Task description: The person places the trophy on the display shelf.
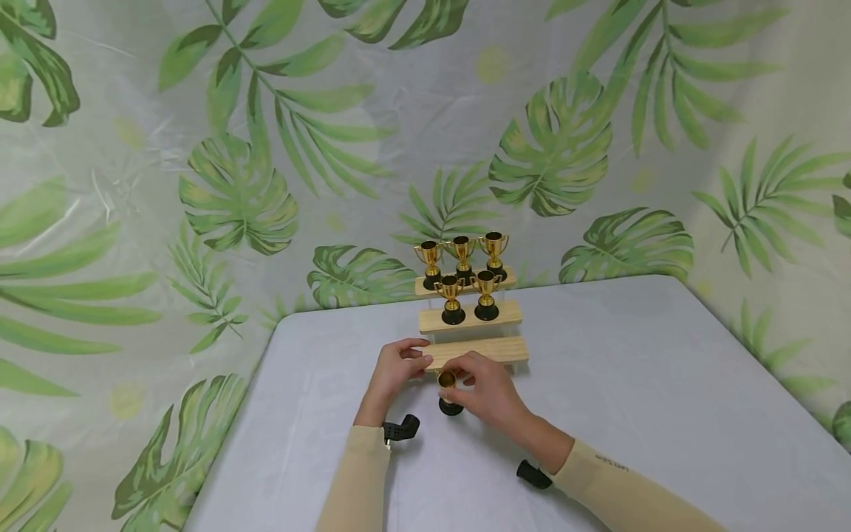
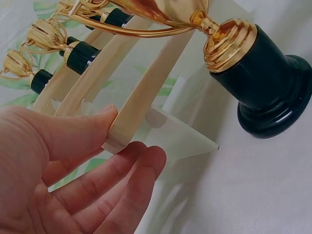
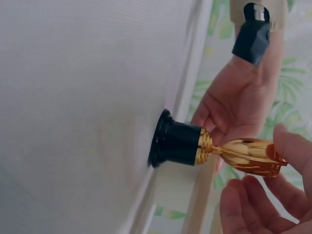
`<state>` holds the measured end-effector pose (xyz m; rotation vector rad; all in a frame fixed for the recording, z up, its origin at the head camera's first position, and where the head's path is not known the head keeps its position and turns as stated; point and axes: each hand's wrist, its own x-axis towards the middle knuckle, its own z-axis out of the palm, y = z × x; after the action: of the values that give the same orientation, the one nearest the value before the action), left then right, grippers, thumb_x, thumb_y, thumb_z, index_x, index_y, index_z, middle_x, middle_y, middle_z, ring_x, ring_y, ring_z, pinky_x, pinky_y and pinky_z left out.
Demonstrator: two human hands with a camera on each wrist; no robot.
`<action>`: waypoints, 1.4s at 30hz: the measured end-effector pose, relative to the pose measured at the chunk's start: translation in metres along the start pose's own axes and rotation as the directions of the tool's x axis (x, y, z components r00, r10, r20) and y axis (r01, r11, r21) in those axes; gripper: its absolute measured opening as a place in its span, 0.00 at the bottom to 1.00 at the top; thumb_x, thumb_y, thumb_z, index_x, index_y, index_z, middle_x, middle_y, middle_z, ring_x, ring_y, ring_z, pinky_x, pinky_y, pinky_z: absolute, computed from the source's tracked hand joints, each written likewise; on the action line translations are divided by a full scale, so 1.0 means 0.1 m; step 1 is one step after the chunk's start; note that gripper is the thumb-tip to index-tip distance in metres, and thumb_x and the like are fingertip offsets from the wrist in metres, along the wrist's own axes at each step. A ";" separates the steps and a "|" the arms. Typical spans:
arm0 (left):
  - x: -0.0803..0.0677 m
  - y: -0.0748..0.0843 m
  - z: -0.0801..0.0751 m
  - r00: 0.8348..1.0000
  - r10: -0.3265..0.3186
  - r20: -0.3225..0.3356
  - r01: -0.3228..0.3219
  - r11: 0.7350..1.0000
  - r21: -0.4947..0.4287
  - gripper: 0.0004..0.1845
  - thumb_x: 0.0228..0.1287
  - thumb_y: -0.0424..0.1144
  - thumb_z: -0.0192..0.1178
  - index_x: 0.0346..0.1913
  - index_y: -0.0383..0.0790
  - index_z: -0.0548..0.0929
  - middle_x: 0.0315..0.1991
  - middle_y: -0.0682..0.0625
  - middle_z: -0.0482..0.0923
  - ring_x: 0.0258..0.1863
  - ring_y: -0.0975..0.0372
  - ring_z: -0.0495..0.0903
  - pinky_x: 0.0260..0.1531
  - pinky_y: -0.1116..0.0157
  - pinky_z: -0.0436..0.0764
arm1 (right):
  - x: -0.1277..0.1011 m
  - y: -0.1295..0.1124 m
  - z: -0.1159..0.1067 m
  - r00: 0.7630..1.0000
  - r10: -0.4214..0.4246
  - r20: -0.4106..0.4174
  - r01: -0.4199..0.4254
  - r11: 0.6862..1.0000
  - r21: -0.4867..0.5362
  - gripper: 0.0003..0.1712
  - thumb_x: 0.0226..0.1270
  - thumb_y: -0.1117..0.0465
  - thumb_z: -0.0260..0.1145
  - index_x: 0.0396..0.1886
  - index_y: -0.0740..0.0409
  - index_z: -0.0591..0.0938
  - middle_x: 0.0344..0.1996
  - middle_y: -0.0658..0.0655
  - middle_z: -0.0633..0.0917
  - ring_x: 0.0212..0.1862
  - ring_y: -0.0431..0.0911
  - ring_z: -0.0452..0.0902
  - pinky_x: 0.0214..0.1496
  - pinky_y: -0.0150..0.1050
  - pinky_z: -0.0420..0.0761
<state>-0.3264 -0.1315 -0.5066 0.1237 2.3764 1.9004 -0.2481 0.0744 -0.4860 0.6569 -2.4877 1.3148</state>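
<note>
My right hand (image 1: 488,391) pinches a small gold trophy cup (image 3: 248,155) near its rim. That trophy's black base (image 3: 180,144) is down close to the white tabletop, just in front of the lowest step. At the left end of a wooden step (image 1: 482,351), my left hand (image 1: 395,369) grips the board between thumb and fingers (image 2: 109,187). Two gold trophies stand on the middle step (image 1: 512,314), one of them a left trophy (image 1: 453,315). Three more stand on the top step (image 1: 420,288). The lowest step bears no trophy.
A white-covered table (image 1: 618,369) spreads around the stepped stand. Behind it hangs a leaf-patterned cloth (image 1: 439,111). Clear supports (image 2: 180,131) hold up the boards. A black wrist device (image 1: 402,428) sits on the left wrist, another device (image 1: 534,474) on the right.
</note>
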 end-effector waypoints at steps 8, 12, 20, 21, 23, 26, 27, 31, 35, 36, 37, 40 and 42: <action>-0.01 0.02 -0.01 1.000 -0.017 -0.005 0.017 1.000 0.017 0.17 0.61 0.32 0.71 0.54 0.37 0.86 0.37 0.44 0.85 0.32 0.57 0.84 0.38 0.55 0.87 | -0.01 0.03 0.03 1.000 -0.021 -0.019 0.020 1.000 -0.008 0.18 0.52 0.59 0.82 0.43 0.48 0.87 0.36 0.43 0.82 0.39 0.48 0.83 0.40 0.37 0.85; -0.01 0.06 -0.03 1.000 -0.012 -0.005 0.012 1.000 0.014 0.17 0.61 0.31 0.71 0.54 0.35 0.86 0.37 0.43 0.84 0.31 0.57 0.84 0.38 0.56 0.87 | 0.01 0.01 0.03 0.998 -0.052 -0.023 0.052 0.999 -0.005 0.17 0.53 0.62 0.82 0.43 0.51 0.87 0.35 0.45 0.82 0.37 0.48 0.83 0.40 0.41 0.86; 0.00 0.09 -0.07 1.000 0.007 -0.012 -0.006 1.000 0.021 0.18 0.61 0.30 0.71 0.54 0.33 0.85 0.37 0.42 0.85 0.30 0.60 0.84 0.37 0.55 0.87 | 0.04 -0.04 0.02 0.995 -0.096 0.002 0.096 0.995 -0.032 0.16 0.54 0.63 0.81 0.43 0.52 0.88 0.33 0.44 0.81 0.36 0.39 0.79 0.40 0.42 0.85; 0.00 0.09 -0.07 1.000 0.006 -0.012 -0.006 1.000 0.019 0.18 0.61 0.30 0.71 0.54 0.34 0.85 0.37 0.42 0.85 0.30 0.60 0.84 0.38 0.55 0.87 | 0.05 -0.04 0.02 0.995 -0.097 0.005 0.097 0.995 -0.032 0.16 0.54 0.63 0.81 0.43 0.52 0.87 0.33 0.44 0.81 0.36 0.38 0.79 0.40 0.43 0.85; 0.00 0.09 -0.07 1.000 0.005 -0.009 -0.005 1.000 0.016 0.19 0.61 0.30 0.71 0.55 0.33 0.85 0.38 0.42 0.85 0.31 0.59 0.84 0.38 0.54 0.87 | 0.05 -0.04 0.01 0.995 -0.096 0.012 0.096 0.994 -0.042 0.16 0.54 0.63 0.81 0.43 0.52 0.87 0.33 0.44 0.80 0.36 0.38 0.78 0.39 0.43 0.85; 0.01 0.07 -0.06 1.000 -0.003 -0.004 0.003 1.000 0.012 0.19 0.61 0.31 0.71 0.56 0.33 0.85 0.38 0.43 0.85 0.31 0.59 0.84 0.39 0.54 0.87 | 0.05 -0.04 -0.01 0.995 -0.093 0.022 0.095 0.994 -0.063 0.17 0.55 0.63 0.80 0.44 0.53 0.87 0.33 0.43 0.80 0.36 0.38 0.78 0.38 0.43 0.84; 0.01 0.07 -0.05 1.000 -0.005 -0.003 0.005 1.000 0.009 0.19 0.61 0.31 0.71 0.55 0.33 0.85 0.38 0.43 0.85 0.32 0.59 0.84 0.40 0.54 0.87 | 0.05 -0.04 -0.01 0.995 -0.094 0.025 0.095 0.993 -0.071 0.17 0.55 0.63 0.80 0.44 0.53 0.87 0.33 0.43 0.80 0.36 0.38 0.78 0.38 0.43 0.84; 0.02 0.05 -0.03 1.000 -0.008 0.002 0.008 1.000 0.001 0.18 0.61 0.32 0.71 0.55 0.35 0.85 0.38 0.43 0.85 0.32 0.59 0.84 0.41 0.52 0.86 | 0.04 -0.04 -0.03 0.994 -0.101 0.032 0.103 0.991 -0.090 0.17 0.54 0.63 0.81 0.45 0.54 0.88 0.33 0.44 0.80 0.36 0.39 0.79 0.38 0.42 0.83; 0.01 0.03 -0.02 1.000 -0.002 0.004 0.002 1.000 -0.006 0.19 0.61 0.32 0.71 0.55 0.34 0.85 0.38 0.42 0.84 0.32 0.60 0.83 0.40 0.53 0.86 | 0.03 -0.05 -0.03 0.993 -0.111 0.037 0.115 0.987 -0.115 0.17 0.53 0.62 0.81 0.44 0.51 0.88 0.32 0.43 0.79 0.35 0.36 0.77 0.38 0.37 0.81; 0.01 0.03 -0.02 1.000 -0.003 0.004 0.003 1.000 -0.006 0.19 0.61 0.33 0.72 0.55 0.34 0.85 0.39 0.42 0.84 0.32 0.60 0.83 0.40 0.53 0.87 | 0.02 -0.05 -0.03 0.993 -0.112 0.038 0.116 0.986 -0.120 0.17 0.53 0.61 0.82 0.43 0.51 0.88 0.32 0.43 0.79 0.35 0.35 0.77 0.38 0.36 0.80; 0.00 0.02 -0.02 1.000 -0.001 0.004 0.001 1.000 -0.011 0.19 0.61 0.33 0.72 0.55 0.33 0.85 0.39 0.42 0.84 0.32 0.60 0.83 0.40 0.54 0.87 | 0.02 -0.05 -0.03 0.993 -0.115 0.039 0.119 0.985 -0.124 0.17 0.52 0.61 0.82 0.43 0.50 0.88 0.32 0.43 0.79 0.34 0.35 0.76 0.38 0.35 0.79; -0.01 0.03 -0.02 1.000 -0.007 0.003 0.007 1.000 -0.008 0.19 0.61 0.33 0.72 0.55 0.34 0.85 0.39 0.42 0.83 0.33 0.59 0.83 0.40 0.54 0.87 | 0.01 -0.05 -0.02 0.993 -0.115 0.040 0.118 0.986 -0.114 0.17 0.52 0.61 0.82 0.43 0.50 0.88 0.32 0.43 0.80 0.35 0.35 0.77 0.39 0.35 0.80; -0.02 0.03 -0.02 1.000 -0.009 0.003 0.009 1.000 -0.002 0.19 0.61 0.33 0.72 0.55 0.34 0.85 0.39 0.42 0.83 0.33 0.59 0.83 0.40 0.54 0.87 | 0.01 -0.05 -0.02 0.993 -0.107 0.039 0.111 0.988 -0.112 0.18 0.52 0.62 0.82 0.44 0.50 0.88 0.32 0.43 0.80 0.35 0.35 0.77 0.39 0.36 0.80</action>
<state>-0.3251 -0.1327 -0.5037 0.1146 2.3688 1.8979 -0.2466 0.0735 -0.4811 0.7819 -2.4917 1.1233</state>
